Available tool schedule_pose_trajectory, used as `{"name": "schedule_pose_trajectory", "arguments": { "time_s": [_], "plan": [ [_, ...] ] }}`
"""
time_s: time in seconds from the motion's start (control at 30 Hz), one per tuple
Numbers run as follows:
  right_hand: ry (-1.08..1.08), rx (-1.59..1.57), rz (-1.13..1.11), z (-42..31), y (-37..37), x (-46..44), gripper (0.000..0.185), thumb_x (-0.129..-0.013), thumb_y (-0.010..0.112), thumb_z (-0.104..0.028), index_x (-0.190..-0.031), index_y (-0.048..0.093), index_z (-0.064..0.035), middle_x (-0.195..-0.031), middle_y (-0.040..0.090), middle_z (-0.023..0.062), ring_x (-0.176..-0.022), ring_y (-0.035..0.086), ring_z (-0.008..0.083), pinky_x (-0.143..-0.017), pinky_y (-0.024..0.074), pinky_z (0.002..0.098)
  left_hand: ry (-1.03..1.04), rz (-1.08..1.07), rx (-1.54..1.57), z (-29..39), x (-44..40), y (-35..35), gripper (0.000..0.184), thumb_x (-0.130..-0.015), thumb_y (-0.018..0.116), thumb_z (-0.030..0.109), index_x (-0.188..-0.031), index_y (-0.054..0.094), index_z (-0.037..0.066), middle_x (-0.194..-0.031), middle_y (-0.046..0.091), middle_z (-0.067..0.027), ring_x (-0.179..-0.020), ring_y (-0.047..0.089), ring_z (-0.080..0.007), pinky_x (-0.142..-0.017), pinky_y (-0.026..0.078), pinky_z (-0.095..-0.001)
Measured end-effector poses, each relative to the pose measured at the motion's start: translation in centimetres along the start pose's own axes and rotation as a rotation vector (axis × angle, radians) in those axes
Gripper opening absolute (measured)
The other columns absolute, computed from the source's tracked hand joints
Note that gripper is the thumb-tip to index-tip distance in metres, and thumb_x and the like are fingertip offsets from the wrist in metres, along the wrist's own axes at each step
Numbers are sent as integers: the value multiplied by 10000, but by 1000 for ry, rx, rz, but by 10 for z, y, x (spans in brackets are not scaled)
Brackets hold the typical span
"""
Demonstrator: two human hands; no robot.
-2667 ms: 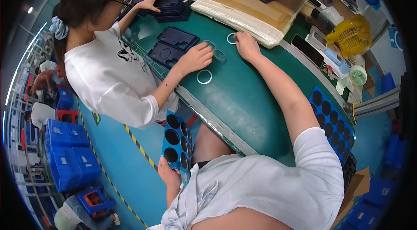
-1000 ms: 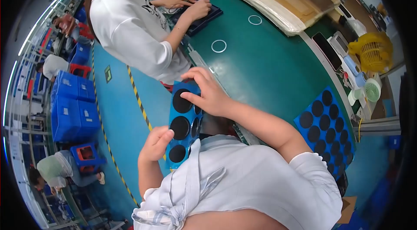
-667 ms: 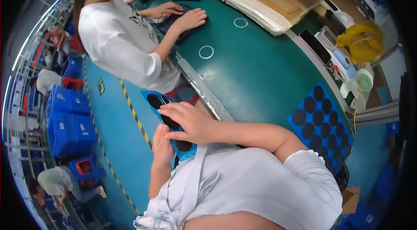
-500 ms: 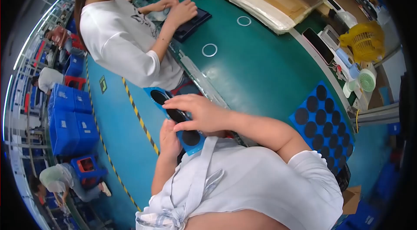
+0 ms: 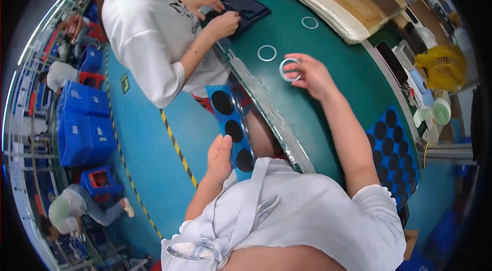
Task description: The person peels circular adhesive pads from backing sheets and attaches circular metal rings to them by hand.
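My left hand (image 5: 219,161) grips the lower left edge of a blue strip (image 5: 228,118) with three large black discs in a row. The strip is tilted up at the table's front edge, over my lap. Above the green table (image 5: 312,112), my right hand (image 5: 315,77) pinches a thin white ring (image 5: 281,70) between thumb and fingers. Two similar rings lie flat on the table: one white ring (image 5: 258,54) just left of that hand, another white ring (image 5: 302,22) farther back.
At left a co-worker (image 5: 146,35) handles a dark tray (image 5: 248,7). A wrapped board stack (image 5: 328,12) lies at the back. On the right are a blue sheet of black discs (image 5: 372,135), a phone (image 5: 391,61), a yellow basket (image 5: 442,67) and a small green fan (image 5: 441,111).
My right hand has left the blue strip, moved up and right over the table, and now holds a white ring. The strip stays in my left hand, and its discs show more fully.
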State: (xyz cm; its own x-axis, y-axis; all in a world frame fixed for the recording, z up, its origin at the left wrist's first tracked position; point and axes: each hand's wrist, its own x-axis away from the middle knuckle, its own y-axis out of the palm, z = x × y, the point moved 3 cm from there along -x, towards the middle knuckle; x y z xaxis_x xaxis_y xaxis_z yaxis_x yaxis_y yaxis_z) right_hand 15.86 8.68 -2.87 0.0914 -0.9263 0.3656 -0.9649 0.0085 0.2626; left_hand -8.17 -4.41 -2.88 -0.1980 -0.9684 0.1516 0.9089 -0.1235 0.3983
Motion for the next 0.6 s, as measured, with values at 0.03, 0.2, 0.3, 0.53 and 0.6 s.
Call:
{"name": "schedule_pose_trajectory", "arguments": {
  "time_s": [0.03, 0.2, 0.3, 0.53, 0.6],
  "plan": [
    [12, 22, 71, -1, -17, -11, 269, -804, 371, -96, -1050, 474, -63, -849, 554, 55, -695, 559, 108, -583, 465, 229, -5, -17, 1, -1, -1, -2, 269, -886, 362, 252, -979, 464, 22, -864, 539, -28, -723, 508, -70, -637, 417, -204],
    [-192, 281, 319, 1, -46, -42, 350, -805, 448, -154, -1128, 407, -27, -999, 506, 108, -733, 560, 170, -600, 470, 277, -16, 23, -56, -2, -6, 2, 256, -886, 364, 241, -935, 480, 18, -836, 539, -31, -715, 509, -73, -637, 421, -209],
    [-470, 993, 571, -9, -33, -26, 412, -790, 499, -184, -1150, 390, -16, -1091, 442, 182, -918, 495, 256, -720, 446, 340, -44, -31, -31, -2, -10, 6, 265, -886, 363, 246, -949, 476, 15, -831, 537, -35, -714, 513, -83, -628, 429, -215],
    [-741, 601, -192, 9, 73, 18, 337, -826, 467, -256, -1066, 452, -20, -1012, 467, 158, -988, 440, 225, -827, 364, 311, 92, -244, -469, -15, -18, 16, 313, -873, 396, 238, -627, 354, 48, -562, 302, 31, -533, 284, -72, -466, 273, -236],
    [-748, 435, -222, 22, 75, 12, 300, -842, 447, -262, -1017, 481, -21, -939, 500, 118, -916, 474, 177, -784, 381, 285, 111, -323, -456, -13, -17, 25, 328, -871, 391, 231, -609, 335, 43, -550, 272, 12, -523, 271, -94, -466, 272, -262]
  ]
}}
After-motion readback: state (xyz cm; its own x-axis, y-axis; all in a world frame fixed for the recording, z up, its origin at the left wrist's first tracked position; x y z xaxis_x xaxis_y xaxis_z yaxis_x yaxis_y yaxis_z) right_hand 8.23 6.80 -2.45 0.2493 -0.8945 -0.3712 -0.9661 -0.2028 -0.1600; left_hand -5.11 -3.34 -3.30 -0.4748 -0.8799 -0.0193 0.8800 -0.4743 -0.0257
